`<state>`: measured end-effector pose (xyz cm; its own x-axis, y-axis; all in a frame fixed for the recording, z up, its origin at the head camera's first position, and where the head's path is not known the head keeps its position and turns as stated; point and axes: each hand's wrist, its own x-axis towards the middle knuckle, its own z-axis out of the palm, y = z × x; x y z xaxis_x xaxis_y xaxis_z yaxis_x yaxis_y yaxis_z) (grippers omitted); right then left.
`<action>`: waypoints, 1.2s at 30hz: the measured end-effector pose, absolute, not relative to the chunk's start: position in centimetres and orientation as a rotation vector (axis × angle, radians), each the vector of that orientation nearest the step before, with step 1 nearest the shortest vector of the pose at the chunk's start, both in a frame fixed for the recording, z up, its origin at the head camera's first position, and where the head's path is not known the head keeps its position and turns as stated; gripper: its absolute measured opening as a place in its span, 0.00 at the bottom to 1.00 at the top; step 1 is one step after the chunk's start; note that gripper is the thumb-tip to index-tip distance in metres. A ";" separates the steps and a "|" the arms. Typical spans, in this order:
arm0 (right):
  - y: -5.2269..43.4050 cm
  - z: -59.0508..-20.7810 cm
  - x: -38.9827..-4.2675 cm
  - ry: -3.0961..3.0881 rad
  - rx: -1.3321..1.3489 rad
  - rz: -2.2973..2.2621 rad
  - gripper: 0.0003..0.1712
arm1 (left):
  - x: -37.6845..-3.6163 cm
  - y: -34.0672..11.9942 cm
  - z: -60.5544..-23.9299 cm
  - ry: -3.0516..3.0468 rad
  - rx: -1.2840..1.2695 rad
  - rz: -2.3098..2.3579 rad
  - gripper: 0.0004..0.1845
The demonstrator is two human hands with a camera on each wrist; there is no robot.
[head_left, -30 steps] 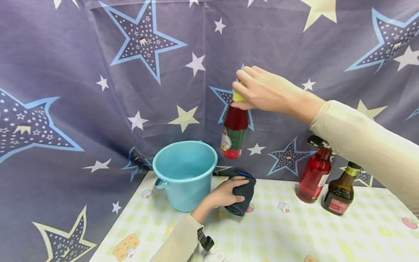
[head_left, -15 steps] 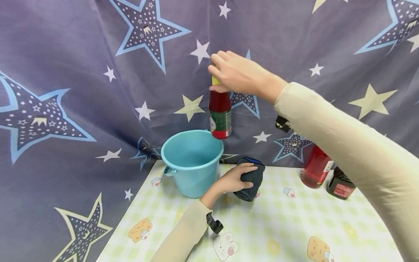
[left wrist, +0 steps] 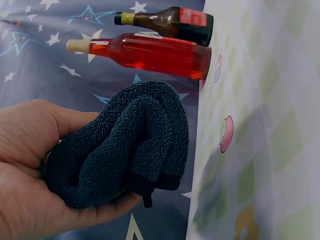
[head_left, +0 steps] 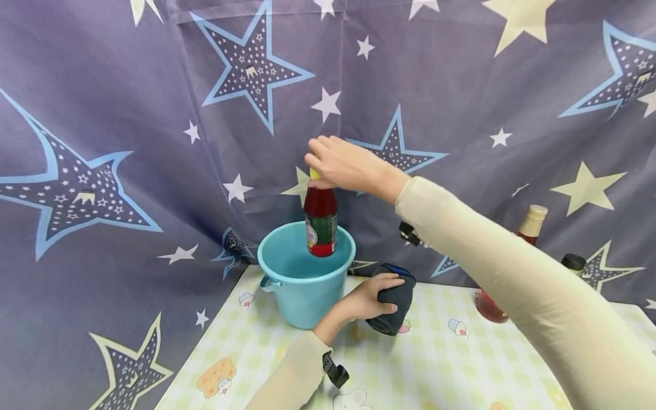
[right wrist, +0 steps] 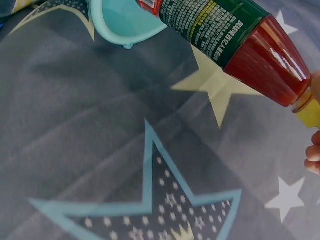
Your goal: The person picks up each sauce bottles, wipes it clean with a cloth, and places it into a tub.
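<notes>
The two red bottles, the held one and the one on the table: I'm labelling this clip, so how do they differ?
The held bottle hangs by its yellow cap from the right hand over the blue bucket; the table bottle stands untouched on the tablecloth. The held bottle wears a green label; the table bottle has a cream cap. Both hold red liquid.

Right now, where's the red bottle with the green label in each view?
Head: red bottle at centre, hanging from the right hand by its yellow cap, over the blue bucket.
Left wrist: not in view; only the dark cloth in the left hand.
Right wrist: top right, slanting.
Shared landmark: blue bucket rim, in the head and right wrist views.
</notes>
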<state>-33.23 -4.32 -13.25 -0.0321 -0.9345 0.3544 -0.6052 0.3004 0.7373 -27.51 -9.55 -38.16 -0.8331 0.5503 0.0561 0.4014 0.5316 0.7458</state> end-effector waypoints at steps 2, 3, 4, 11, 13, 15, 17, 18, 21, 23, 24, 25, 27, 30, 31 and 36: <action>-4.8 -14.0 -33.3 -1.730 1.421 -0.498 0.23 | -27.4 -9.6 -38.2 2.577 0.796 1.192 0.32; -4.9 -14.3 -33.4 -1.725 1.428 -0.498 0.23 | -27.4 -9.6 -38.2 2.577 0.791 1.192 0.32; -5.1 -14.6 -33.4 -1.715 1.431 -0.502 0.23 | -27.3 -9.6 -38.2 2.582 0.788 1.186 0.32; -6.0 -16.6 -34.2 -1.653 1.432 -0.548 0.24 | -27.3 -9.7 -38.4 2.602 0.767 1.174 0.32; -6.2 -17.1 -34.4 -1.627 1.442 -0.565 0.23 | -27.3 -9.6 -38.4 2.597 0.753 1.178 0.32; -6.3 -17.7 -34.6 -1.600 1.454 -0.579 0.24 | -27.3 -9.5 -38.5 2.597 0.748 1.175 0.32; -6.4 -18.2 -34.8 -1.576 1.464 -0.589 0.24 | -27.4 -9.5 -38.6 2.596 0.749 1.169 0.32; -6.5 -18.4 -35.0 -1.564 1.470 -0.589 0.24 | -27.4 -9.4 -38.6 2.593 0.749 1.170 0.32; -6.8 -19.1 -35.3 -1.541 1.484 -0.588 0.24 | -27.5 -9.4 -38.7 2.587 0.746 1.165 0.31; -7.0 -19.6 -35.5 -1.524 1.487 -0.593 0.24 | -27.5 -9.4 -38.8 2.585 0.745 1.161 0.31; -7.1 -19.8 -35.5 -1.518 1.489 -0.593 0.24 | -27.5 -9.4 -38.8 2.582 0.746 1.158 0.31; -7.2 -20.0 -35.5 -1.515 1.491 -0.597 0.24 | -27.6 -9.4 -38.9 2.584 0.750 1.150 0.31; -7.5 -20.5 -35.6 -1.518 1.498 -0.604 0.24 | -27.6 -9.3 -39.0 2.589 0.757 1.130 0.32; -7.8 -21.2 -35.7 -1.543 1.519 -0.602 0.24 | -27.6 -9.3 -39.1 2.591 0.775 1.105 0.32; -7.9 -21.4 -35.8 -1.552 1.522 -0.606 0.24 | -27.6 -9.3 -39.2 2.593 0.776 1.097 0.32; -8.1 -22.4 -36.2 -1.561 1.536 -0.613 0.23 | -27.9 -9.1 -39.5 2.601 0.788 1.068 0.31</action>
